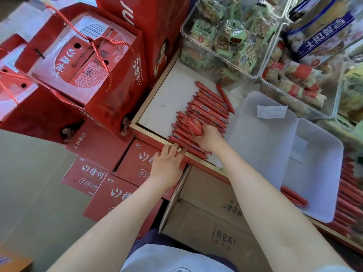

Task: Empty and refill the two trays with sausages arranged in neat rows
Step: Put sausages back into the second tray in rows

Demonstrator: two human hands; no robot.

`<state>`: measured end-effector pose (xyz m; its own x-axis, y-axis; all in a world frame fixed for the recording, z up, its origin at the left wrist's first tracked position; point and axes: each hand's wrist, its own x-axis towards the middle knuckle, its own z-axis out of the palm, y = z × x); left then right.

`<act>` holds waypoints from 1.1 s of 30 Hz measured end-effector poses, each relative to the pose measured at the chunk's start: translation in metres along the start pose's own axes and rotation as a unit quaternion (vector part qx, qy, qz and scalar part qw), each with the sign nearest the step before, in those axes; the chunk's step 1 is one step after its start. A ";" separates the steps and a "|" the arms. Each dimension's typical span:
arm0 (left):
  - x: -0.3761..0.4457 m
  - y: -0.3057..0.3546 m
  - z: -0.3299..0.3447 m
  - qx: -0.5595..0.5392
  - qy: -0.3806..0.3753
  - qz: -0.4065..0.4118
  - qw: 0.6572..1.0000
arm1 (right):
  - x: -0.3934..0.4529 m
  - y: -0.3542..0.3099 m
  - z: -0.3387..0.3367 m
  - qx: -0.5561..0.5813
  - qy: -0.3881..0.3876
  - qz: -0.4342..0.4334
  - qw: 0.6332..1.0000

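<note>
Shelf [157, 107], white surface, gold-trimmed edge.
Carrying directly: red sausages [208, 108] in stacked rows, two translucent trays [265, 146] just beside, clear snack bins [222, 61] behind.

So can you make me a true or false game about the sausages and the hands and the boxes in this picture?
1. The right hand is gripping a bunch of sausages. True.
2. The pile of sausages lies inside the white tray. False: it lies on the white shelf surface, left of the tray.
3. The left hand touches the sausages at the shelf's front edge with straight fingers. True.
4. The white tray is packed full. False: only a few sausages sit at its near end.
5. The gift boxes on the left are blue. False: they are red.
</note>
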<state>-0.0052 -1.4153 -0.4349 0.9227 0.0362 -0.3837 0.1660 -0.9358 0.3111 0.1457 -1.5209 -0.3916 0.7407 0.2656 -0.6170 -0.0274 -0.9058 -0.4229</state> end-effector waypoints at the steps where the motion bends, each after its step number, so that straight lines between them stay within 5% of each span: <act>1: 0.000 0.001 0.001 0.004 0.000 -0.002 1.000 | -0.002 0.001 -0.007 0.045 -0.010 -0.008 0.999; 5: 0.001 0.012 0.001 0.021 0.002 -0.014 1.000 | -0.019 0.005 -0.031 0.311 -0.032 -0.041 0.949; 8: 0.000 0.026 0.000 0.031 -0.009 -0.033 0.999 | -0.047 0.017 -0.038 0.582 -0.080 -0.005 0.809; 11: -0.006 0.052 -0.007 -0.024 0.015 -0.055 0.998 | -0.079 0.046 -0.046 0.717 -0.087 -0.008 0.691; 15: -0.015 0.106 -0.003 -0.137 0.171 0.049 0.975 | -0.123 0.114 -0.071 0.780 0.002 -0.036 0.625; 18: -0.019 0.159 0.011 -0.128 0.190 0.192 0.954 | -0.149 0.181 -0.100 0.744 0.127 -0.025 0.655; 22: -0.015 0.214 0.037 -0.026 0.077 0.272 0.959 | -0.167 0.268 -0.131 0.482 0.297 0.078 0.821; 24: -0.010 0.225 0.049 0.015 0.028 0.252 0.967 | -0.162 0.303 -0.142 0.305 0.269 0.107 0.907; 26: -0.007 0.229 0.055 0.024 0.006 0.235 0.972 | -0.151 0.323 -0.149 0.082 0.148 0.125 0.978; 29: -0.006 0.229 0.056 0.033 -0.006 0.228 0.973 | -0.132 0.331 -0.149 -0.105 0.052 0.127 0.985; 33: -0.006 0.227 0.054 0.046 -0.020 0.221 0.974 | -0.102 0.338 -0.137 -0.129 0.027 0.103 0.986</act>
<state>0.0077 -1.6475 -0.4089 0.8829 -0.3887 -0.2635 -0.2775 -0.8845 0.3750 0.1525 -1.8995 -0.3811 0.7717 0.0548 -0.6336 -0.0157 -0.9943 -0.1051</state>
